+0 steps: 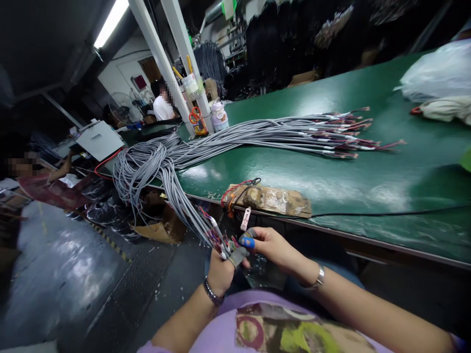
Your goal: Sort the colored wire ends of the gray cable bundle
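My left hand (224, 267) is closed round the stripped ends of a bundle of grey cables (187, 211), where thin coloured wires (217, 238) fan out. Grey covers wrap its thumb. Close beside it, my right hand (263, 242) pinches at the wire tips, with a blue band and grey covers on its fingers; what exactly sits between them is too small to make out. The bundle runs up over the bench edge into a looped coil. From there more grey cables (250, 135) stretch along the green bench (368, 191), ending in bared reddish wires.
A worn wooden block (287, 202) with a black cord lies at the bench's front edge. Orange scissors (196, 117) and a lidded bottle (220, 116) stand by the white post. A plastic bag (439, 71) lies at right. Two people sit at left; a cardboard box (162, 228) is below.
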### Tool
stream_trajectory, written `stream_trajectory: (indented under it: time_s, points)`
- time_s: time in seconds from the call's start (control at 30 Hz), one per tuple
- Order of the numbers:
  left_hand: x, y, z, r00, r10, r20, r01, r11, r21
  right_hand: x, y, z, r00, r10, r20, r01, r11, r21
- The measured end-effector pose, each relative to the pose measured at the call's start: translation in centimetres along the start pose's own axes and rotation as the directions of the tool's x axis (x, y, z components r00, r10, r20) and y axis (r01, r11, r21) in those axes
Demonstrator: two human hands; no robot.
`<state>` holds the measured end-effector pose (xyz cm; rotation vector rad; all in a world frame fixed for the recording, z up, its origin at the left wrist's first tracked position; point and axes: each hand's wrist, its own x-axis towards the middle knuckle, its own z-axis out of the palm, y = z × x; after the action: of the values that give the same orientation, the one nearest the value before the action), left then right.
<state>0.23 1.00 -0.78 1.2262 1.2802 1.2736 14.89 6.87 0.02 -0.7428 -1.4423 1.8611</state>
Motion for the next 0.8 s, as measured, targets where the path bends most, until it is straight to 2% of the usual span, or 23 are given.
stream_trajectory:
  time_s: [0.13, 0.3, 0.47, 0.53, 0.7, 0.8]
  points:
    - [0.05, -0.90, 0.20, 0.994, 0.047, -0.098, -0.053, 0.997, -0.061, -0.15, 0.08, 0.11, 0.998, -0.005, -0.058, 0.007, 1.000, 0.029]
    - [0.15, -0.99, 0.22, 0.985, 0.062, -0.163, -0.078, 0.992, -0.095, -0.22, 0.54, 0.63, 0.991, 0.010, -0.134, 0.005, 0.994, 0.111]
    - [0.10, -0.90, -0.08, 0.995, 0.019, -0.101, -0.028, 0.996, -0.087, 0.12, 0.67, 0.92, 0.999, 0.000, -0.041, 0.007, 0.986, 0.169]
    - [0.09, -0.96, -0.11, 0.994, 0.012, -0.106, -0.021, 0.996, -0.081, 0.24, 0.67, 0.90, 0.999, -0.003, -0.032, 0.008, 0.988, 0.157]
    - [0.24, -1.15, 0.14, 0.975, 0.054, -0.215, -0.074, 0.994, -0.086, 0.26, 0.90, 0.62, 0.985, -0.008, -0.175, 0.020, 0.998, 0.066]
    - [0.45, -1.07, 0.39, 0.967, 0.043, -0.252, -0.077, 0.989, -0.125, 0.05, 0.91, 0.54, 0.985, -0.026, -0.172, 0.033, 0.999, 0.038]
